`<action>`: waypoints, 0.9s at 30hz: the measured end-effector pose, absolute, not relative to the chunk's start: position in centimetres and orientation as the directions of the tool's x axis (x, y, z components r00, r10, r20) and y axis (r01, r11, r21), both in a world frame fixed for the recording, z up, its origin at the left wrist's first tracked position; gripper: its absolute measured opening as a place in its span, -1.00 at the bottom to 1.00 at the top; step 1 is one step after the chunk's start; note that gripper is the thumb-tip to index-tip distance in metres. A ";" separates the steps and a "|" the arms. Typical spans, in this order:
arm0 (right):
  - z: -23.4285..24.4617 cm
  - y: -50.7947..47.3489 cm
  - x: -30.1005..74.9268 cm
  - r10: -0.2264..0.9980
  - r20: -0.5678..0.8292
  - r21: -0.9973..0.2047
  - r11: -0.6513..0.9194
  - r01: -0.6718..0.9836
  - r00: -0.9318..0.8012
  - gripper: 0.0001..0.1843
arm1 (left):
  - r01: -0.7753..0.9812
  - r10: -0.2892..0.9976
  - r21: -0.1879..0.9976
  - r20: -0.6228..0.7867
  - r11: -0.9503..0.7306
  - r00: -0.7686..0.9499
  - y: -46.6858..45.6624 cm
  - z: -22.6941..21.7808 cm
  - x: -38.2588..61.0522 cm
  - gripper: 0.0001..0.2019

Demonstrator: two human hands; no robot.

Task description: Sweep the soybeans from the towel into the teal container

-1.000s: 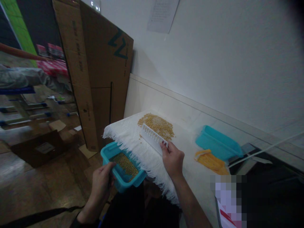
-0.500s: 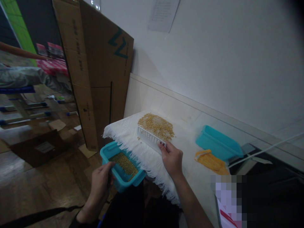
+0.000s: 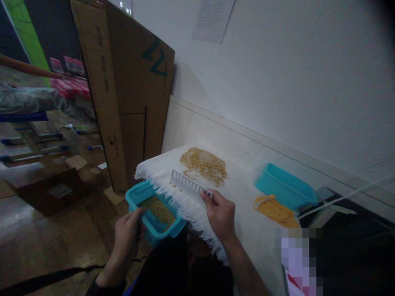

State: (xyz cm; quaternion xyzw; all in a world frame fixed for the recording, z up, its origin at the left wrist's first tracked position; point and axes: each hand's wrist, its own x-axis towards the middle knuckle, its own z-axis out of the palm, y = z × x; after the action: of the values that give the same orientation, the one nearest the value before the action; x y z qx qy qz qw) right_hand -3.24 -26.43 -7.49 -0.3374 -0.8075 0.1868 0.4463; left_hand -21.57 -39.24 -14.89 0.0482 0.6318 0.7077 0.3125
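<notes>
My left hand (image 3: 128, 230) is closed on the near-left rim of a blue plastic tub (image 3: 132, 200), held just below the table edge. Yellow-green beans (image 3: 159, 211) cover part of its bottom. Between the thumb and fingers of my right hand (image 3: 220, 213) is one end of a white slotted plastic strip (image 3: 185, 183), whose long side lies over the fringed white cloth (image 3: 160, 166). Beyond the strip spreads a pile of yellow soybeans (image 3: 203, 162). A few loose beans lie on the cloth around the strip.
To the right are a second blue tub (image 3: 284, 185) and an orange cloth or glove (image 3: 274, 209). A thin pale cable (image 3: 345, 197) crosses there. A tall cardboard box (image 3: 132, 82) stands at the left. Another person's arm (image 3: 27, 68) shows at the far left.
My right hand has drawn the white strip back from the bean pile toward the table's fringed edge. My left hand and the held tub have shifted slightly left.
</notes>
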 end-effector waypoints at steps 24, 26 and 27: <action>-7.9 -24.0 -1.1 0.738 0.640 -0.522 0.623 0.583 -0.216 -0.68 | -0.369 0.529 0.929 -0.309 -0.007 -0.790 -38.9 -15.3 -20.9 -0.61; -7.8 -24.0 -1.1 0.741 0.640 -0.527 0.616 0.586 -0.203 -0.69 | -0.364 0.527 0.931 -0.306 -0.006 -0.792 -38.9 -15.3 -20.9 -0.62; -7.7 -24.0 -1.1 0.741 0.642 -0.526 0.612 0.591 -0.196 -0.69 | -0.362 0.526 0.932 -0.305 -0.006 -0.794 -38.9 -15.4 -21.0 -0.62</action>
State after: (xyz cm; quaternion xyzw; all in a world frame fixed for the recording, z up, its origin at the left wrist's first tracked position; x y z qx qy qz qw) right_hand -1.09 -23.95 -7.74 -0.4331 -0.7689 0.0810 0.4633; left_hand -20.97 -38.92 -15.36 0.0649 0.6308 0.7064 0.3145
